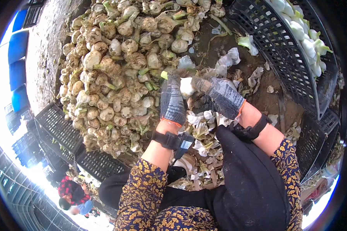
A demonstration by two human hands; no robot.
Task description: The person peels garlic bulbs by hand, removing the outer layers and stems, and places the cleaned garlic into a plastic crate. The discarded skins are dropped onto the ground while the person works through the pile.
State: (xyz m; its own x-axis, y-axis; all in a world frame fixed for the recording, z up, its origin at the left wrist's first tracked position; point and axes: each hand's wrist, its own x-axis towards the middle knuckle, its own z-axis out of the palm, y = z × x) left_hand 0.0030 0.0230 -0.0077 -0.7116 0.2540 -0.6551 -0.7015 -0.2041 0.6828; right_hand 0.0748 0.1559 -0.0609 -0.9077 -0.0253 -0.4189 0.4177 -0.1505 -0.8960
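Observation:
My left hand (172, 101), in a grey knit glove, and my right hand (221, 96), gloved the same way, both grip one white bulb (187, 87) between them. The bulb is partly peeled and pale. A big heap of dirty, unpeeled bulbs (115, 73) with green stems lies just beyond and left of my hands. Peeled skins and trimmings (200, 142) lie in a pile under my wrists, over my lap. Each wrist wears a black strap.
A black plastic crate (285, 54) at the upper right holds clean white bulbs (302, 36). More black crates (65, 133) lie at the left and at the right (316, 142). Blue crates (18, 65) stand far left. Another person (73, 194) crouches at the lower left.

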